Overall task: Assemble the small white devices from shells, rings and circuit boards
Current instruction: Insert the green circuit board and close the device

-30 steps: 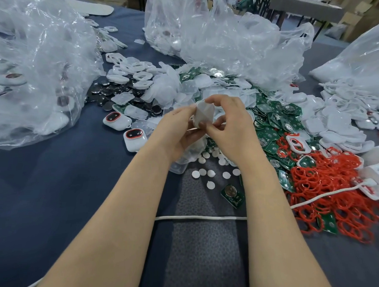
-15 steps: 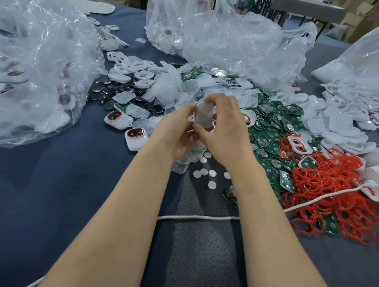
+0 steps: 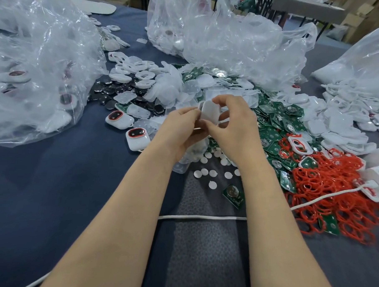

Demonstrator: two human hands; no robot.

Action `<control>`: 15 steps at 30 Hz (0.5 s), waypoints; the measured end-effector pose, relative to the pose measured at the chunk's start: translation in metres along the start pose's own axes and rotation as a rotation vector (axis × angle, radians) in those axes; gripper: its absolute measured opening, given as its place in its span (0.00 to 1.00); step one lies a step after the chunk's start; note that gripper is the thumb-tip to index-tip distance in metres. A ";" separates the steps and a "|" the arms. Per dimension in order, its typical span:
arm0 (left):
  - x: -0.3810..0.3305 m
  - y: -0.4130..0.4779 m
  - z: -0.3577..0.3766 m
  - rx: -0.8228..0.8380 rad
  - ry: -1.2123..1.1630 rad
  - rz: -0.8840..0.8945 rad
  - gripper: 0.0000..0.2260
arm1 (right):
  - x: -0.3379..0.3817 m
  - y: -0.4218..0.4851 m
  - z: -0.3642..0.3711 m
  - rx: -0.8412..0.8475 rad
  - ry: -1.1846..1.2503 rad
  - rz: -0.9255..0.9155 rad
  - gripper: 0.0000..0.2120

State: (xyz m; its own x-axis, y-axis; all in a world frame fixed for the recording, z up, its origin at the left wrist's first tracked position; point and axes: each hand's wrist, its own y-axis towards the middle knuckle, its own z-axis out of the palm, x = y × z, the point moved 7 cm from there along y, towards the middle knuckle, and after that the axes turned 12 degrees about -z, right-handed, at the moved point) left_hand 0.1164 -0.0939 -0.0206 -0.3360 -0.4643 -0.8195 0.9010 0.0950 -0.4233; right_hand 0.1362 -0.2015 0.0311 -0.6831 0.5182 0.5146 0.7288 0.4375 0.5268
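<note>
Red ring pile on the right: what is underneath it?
Green circuit boards poke out beneath the red rings at the pile's near and left edges. A white cable crosses on top. Whatever lies under the middle is covered.

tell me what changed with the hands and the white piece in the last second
The white shell was turned in the grip, from tilted to upright, its broad side now toward the camera. Nothing was picked up or let go: left hand and right hand still pinch it. The two finished devices, the loose circuit board and the white cord lie as before.
</note>
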 end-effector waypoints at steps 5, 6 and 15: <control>0.001 0.003 -0.001 0.004 -0.042 -0.035 0.08 | -0.011 -0.001 -0.013 -0.134 0.126 0.119 0.24; 0.002 0.002 -0.001 0.001 -0.039 -0.046 0.09 | -0.016 -0.003 -0.018 -0.196 0.203 0.169 0.23; -0.002 0.000 -0.002 -0.057 0.110 0.031 0.11 | -0.047 -0.012 -0.012 -0.356 0.772 0.474 0.07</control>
State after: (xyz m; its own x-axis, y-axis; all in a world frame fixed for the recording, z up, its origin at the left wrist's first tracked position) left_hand 0.1161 -0.0911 -0.0201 -0.3392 -0.3612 -0.8686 0.8955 0.1588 -0.4157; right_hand 0.1594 -0.2401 0.0088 -0.2589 -0.0967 0.9611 0.9657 -0.0062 0.2595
